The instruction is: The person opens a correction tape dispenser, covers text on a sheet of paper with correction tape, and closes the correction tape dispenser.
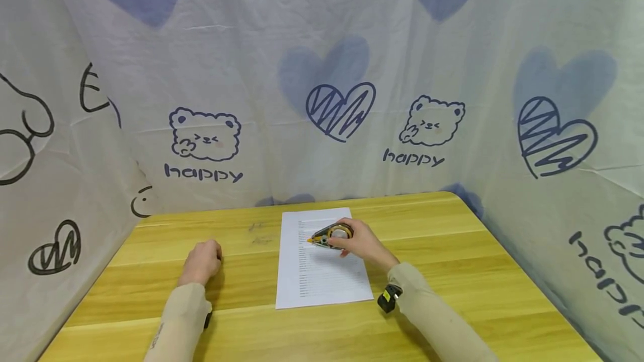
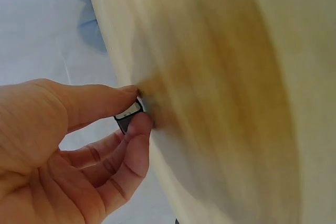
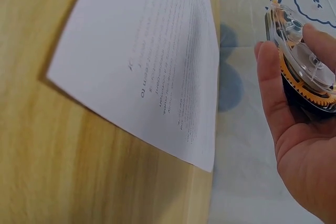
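Note:
My right hand [image 1: 369, 247] holds a correction tape dispenser [image 1: 338, 233] above a printed sheet of paper [image 1: 332, 281]. The dispenser has a clear case with orange gear wheels, and its orange tip points left. In the right wrist view, thumb and fingers grip the dispenser [image 3: 310, 72] around its sides. My left hand [image 1: 200, 264] is by the table surface, left of the sheet. Between its thumb and forefinger it pinches a small dark piece with a pale end [image 2: 127, 113]; I cannot tell what that piece is.
The sheet lies on a yellow wood-grain table [image 1: 246, 328]. A pale cloth [image 1: 271, 155] with hearts, bears and "happy" lettering hangs behind the table and along both sides. A small black device [image 1: 387, 298] is strapped to the right wrist.

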`<action>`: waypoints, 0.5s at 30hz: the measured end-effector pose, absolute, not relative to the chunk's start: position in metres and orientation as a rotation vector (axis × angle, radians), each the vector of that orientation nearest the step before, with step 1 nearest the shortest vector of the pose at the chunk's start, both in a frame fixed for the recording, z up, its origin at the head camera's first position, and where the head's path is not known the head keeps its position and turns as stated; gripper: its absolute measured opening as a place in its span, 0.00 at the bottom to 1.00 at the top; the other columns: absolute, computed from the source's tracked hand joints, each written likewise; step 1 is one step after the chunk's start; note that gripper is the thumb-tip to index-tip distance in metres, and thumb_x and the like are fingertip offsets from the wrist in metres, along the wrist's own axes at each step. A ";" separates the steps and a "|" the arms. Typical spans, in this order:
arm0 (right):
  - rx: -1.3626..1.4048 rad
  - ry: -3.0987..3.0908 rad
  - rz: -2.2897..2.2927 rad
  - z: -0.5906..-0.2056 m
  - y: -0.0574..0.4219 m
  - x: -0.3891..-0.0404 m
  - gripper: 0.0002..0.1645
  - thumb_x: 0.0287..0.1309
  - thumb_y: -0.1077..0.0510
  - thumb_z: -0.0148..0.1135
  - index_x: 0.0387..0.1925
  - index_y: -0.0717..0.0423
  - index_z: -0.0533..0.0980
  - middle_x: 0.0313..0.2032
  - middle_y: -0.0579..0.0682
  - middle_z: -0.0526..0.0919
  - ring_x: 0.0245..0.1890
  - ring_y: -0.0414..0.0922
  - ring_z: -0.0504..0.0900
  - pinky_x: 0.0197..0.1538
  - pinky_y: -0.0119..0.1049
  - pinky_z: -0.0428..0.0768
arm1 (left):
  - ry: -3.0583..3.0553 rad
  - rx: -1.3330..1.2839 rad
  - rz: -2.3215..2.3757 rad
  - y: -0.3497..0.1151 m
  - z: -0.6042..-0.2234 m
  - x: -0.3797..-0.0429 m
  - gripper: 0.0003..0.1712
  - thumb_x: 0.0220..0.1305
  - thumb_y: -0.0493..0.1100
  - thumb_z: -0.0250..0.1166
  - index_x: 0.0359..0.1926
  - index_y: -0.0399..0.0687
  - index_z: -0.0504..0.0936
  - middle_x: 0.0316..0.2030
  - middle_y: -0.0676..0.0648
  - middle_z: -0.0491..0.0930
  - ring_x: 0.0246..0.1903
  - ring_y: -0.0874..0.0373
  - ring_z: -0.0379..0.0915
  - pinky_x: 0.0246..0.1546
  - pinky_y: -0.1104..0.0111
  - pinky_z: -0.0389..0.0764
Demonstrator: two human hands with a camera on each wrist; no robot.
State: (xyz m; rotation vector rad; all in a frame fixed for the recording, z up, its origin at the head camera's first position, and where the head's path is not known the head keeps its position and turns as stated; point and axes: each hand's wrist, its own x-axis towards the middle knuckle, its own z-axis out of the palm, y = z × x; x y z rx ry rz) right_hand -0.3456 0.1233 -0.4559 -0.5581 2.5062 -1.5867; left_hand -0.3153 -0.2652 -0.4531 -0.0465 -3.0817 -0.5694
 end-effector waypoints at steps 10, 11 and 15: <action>-0.585 2.491 -1.592 -0.458 0.124 -0.348 0.22 0.59 0.49 0.69 0.52 0.52 0.77 0.43 0.59 0.83 0.38 0.63 0.84 0.37 0.53 0.86 | -3.139 -0.031 -0.512 -0.266 -0.452 -0.317 0.07 0.63 0.30 0.58 0.38 0.37 0.83 0.38 0.36 0.82 0.32 0.47 0.75 0.28 0.57 0.75; -0.584 2.486 -1.596 -0.458 0.124 -0.348 0.22 0.59 0.49 0.69 0.52 0.52 0.77 0.43 0.59 0.83 0.39 0.63 0.84 0.37 0.53 0.86 | -3.146 -0.026 -0.492 -0.266 -0.451 -0.317 0.06 0.63 0.32 0.60 0.39 0.37 0.82 0.39 0.36 0.82 0.33 0.46 0.75 0.29 0.55 0.75; -0.568 2.477 -1.602 -0.458 0.124 -0.347 0.22 0.58 0.50 0.70 0.51 0.54 0.76 0.43 0.60 0.82 0.39 0.62 0.84 0.36 0.52 0.86 | -3.160 0.008 -0.448 -0.259 -0.448 -0.315 0.17 0.66 0.40 0.62 0.51 0.35 0.80 0.47 0.31 0.79 0.42 0.36 0.75 0.40 0.43 0.75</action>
